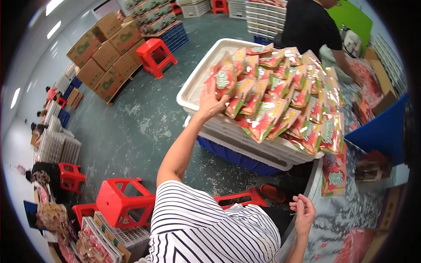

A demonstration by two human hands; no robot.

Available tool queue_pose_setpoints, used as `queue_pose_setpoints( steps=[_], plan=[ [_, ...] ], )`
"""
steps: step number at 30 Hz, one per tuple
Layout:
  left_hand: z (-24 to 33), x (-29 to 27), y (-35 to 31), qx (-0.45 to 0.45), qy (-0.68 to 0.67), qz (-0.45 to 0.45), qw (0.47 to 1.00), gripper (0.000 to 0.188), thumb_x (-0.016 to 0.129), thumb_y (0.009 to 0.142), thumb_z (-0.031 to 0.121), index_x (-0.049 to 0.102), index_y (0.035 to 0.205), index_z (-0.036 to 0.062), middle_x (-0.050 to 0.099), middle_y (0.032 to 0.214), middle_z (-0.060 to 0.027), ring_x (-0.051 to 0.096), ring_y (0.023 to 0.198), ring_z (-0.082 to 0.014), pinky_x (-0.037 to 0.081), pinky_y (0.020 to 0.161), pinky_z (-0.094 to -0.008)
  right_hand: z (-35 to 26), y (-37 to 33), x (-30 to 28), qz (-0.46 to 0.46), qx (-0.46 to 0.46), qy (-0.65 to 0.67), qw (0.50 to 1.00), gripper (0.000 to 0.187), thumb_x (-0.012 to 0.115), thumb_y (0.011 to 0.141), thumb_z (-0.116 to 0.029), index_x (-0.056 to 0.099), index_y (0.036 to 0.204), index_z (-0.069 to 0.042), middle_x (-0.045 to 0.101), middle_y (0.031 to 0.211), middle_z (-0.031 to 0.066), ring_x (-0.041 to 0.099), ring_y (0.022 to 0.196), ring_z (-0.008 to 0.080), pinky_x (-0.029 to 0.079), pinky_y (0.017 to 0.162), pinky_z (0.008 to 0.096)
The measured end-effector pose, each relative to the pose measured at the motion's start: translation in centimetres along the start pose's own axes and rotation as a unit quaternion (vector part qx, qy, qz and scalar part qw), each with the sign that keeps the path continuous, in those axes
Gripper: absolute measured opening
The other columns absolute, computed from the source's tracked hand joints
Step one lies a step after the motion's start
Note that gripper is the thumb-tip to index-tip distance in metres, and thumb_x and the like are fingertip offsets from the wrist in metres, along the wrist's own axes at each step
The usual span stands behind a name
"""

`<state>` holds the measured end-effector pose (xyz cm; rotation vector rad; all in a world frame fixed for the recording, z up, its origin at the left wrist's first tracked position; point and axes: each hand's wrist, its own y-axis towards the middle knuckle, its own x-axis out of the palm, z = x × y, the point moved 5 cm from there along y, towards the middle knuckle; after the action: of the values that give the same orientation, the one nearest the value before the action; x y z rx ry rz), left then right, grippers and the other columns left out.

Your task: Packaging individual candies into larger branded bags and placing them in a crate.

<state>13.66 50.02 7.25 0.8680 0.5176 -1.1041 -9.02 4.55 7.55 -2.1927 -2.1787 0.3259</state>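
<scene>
My left hand (pixel 212 103) reaches to the left side of a white plastic tray (pixel 187 96), its fingers and thumb around the lower end of a shiny red and green pouch (pixel 225 77). Rows of similar sealed pouches (pixel 265 116) overlap and fill the middle and right of the tray. My right hand (pixel 303 213) is by the edge of the metal worktable (pixel 324 223), fingers loosely bent and apart, with nothing in it. One more pouch (pixel 335 176) lies flat on the worktable, beyond my right hand.
Blue crates (pixel 239 157) stand under the tray stack. Red stools (pixel 117 202) are at the left and near my legs. Cartons (pixel 105 57) are piled at the far left. A person in black (pixel 311 26) works across the table, beside a blue bin (pixel 381 131).
</scene>
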Motion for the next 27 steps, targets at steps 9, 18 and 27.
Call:
queue_pose_setpoints(
  steps=[9, 18, 27],
  plan=[
    [19.8, -0.9, -2.8, 0.270, -0.044, 0.141, 0.951, 0.053, 0.062, 0.089, 0.017, 0.043, 0.136, 0.0029, 0.035, 0.144, -0.0254, 0.033, 0.134, -0.0398, 0.026, 0.110, -0.0495, 4.6, -5.5, -4.4, 0.122, 0.057, 0.077, 0.988, 0.024, 0.052, 0.097, -0.010, 0.056, 0.115, 0.005, 0.067, 0.100, 0.0170, 0.067, 0.083, 0.0198, 0.056, 0.072, 0.0286],
    [40.7, 19.8, -16.5, 0.539, -0.116, -0.197, 0.811, 0.059, 0.069, 0.081, 0.026, 0.045, 0.132, 0.0045, 0.035, 0.140, -0.0270, 0.030, 0.131, -0.0471, 0.023, 0.107, -0.0597, 9.4, -14.8, -7.9, 0.322, 0.083, 0.163, 0.929, 0.026, 0.054, 0.096, -0.014, 0.059, 0.113, 0.004, 0.068, 0.096, 0.0141, 0.067, 0.082, 0.0170, 0.055, 0.071, 0.0271],
    [39.8, 30.0, -20.8, 0.611, 0.117, -0.181, 0.762, 0.057, 0.063, 0.084, 0.035, 0.053, 0.120, -0.0071, 0.056, 0.102, -0.0208, 0.060, 0.082, -0.0308, 0.054, 0.059, -0.0367, 12.8, -20.7, -6.8, 0.424, 0.072, 0.260, 0.865, 0.024, 0.052, 0.097, -0.013, 0.057, 0.111, 0.005, 0.067, 0.094, 0.0138, 0.067, 0.075, 0.0171, 0.057, 0.066, 0.0275]
  ],
)
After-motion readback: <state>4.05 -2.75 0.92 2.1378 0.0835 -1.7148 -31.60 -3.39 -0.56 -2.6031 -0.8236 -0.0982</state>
